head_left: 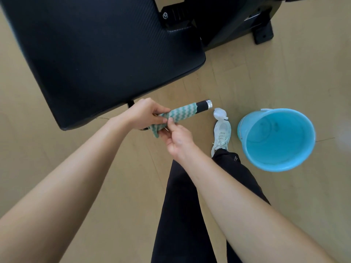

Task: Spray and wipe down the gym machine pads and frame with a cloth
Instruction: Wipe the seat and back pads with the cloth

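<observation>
Left hand (144, 112): clenched round the green-and-white cloth (182, 112), which is wrapped about a black handle (204, 105) jutting out by the seat pad's (91, 54) near corner, probably so one twist wipes the whole grip.
Right hand (176, 138): pinches the cloth's loose tail, seemingly to keep the wrap tight.
Blue bucket (266, 164): on the floor, well right of the pad, probably handy for rinsing.
Machine frame (262, 33): beyond the pad's far corner.

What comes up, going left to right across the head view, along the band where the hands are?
left hand → green-and-white cloth → black handle end → white sneaker → blue bucket. The right hand overlaps the cloth, so it is left out.
</observation>
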`<state>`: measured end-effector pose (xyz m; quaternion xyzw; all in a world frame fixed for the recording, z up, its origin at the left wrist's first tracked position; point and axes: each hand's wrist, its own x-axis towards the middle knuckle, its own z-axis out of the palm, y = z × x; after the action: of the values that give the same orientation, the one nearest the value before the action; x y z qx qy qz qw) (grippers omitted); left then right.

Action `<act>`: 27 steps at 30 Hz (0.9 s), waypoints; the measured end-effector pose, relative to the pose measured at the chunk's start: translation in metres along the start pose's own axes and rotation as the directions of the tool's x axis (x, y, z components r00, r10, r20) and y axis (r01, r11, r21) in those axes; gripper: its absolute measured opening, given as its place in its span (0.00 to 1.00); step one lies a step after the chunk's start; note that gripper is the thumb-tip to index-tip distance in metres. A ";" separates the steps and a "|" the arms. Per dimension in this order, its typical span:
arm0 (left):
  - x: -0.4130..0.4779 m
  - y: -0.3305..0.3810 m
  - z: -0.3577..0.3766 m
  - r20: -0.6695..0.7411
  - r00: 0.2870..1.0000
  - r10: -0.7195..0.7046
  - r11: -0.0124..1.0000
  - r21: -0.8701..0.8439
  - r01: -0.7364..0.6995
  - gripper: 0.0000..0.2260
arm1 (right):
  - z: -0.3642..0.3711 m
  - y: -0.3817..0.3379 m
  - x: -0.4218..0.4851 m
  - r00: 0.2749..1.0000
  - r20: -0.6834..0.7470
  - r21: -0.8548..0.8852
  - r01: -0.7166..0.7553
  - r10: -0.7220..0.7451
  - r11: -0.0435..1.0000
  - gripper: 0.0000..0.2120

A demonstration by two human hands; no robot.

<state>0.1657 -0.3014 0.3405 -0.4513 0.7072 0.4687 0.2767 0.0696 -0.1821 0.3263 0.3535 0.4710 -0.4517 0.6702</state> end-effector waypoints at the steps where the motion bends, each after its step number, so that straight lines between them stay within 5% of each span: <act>1: -0.003 -0.002 0.001 -0.014 1.000 -0.007 1.000 -0.005 0.007 0.16 | 0.001 0.000 -0.002 1.000 0.012 -0.015 -0.010 0.010 1.000 0.07; 9: 0.030 0.041 0.024 -0.070 0.997 0.042 0.999 0.009 -0.042 0.16 | -0.026 -0.064 0.012 0.987 -0.110 -0.009 0.119 -0.119 0.993 0.14; 19: 0.046 0.077 0.056 -0.202 0.978 0.056 0.979 0.204 -0.014 0.20 | -0.038 -0.107 0.014 0.922 -0.245 -0.207 0.250 -0.298 0.946 0.06; 27: -0.025 0.037 0.048 -0.383 0.908 -0.169 0.961 0.138 0.238 0.15 | -0.009 -0.041 -0.014 0.998 -0.058 -0.297 -0.002 -0.016 0.955 0.08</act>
<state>0.1424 -0.2427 0.3567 -0.5754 0.7350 0.2778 0.2271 0.0266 -0.1846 0.3349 0.2605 0.5546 -0.3676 0.6996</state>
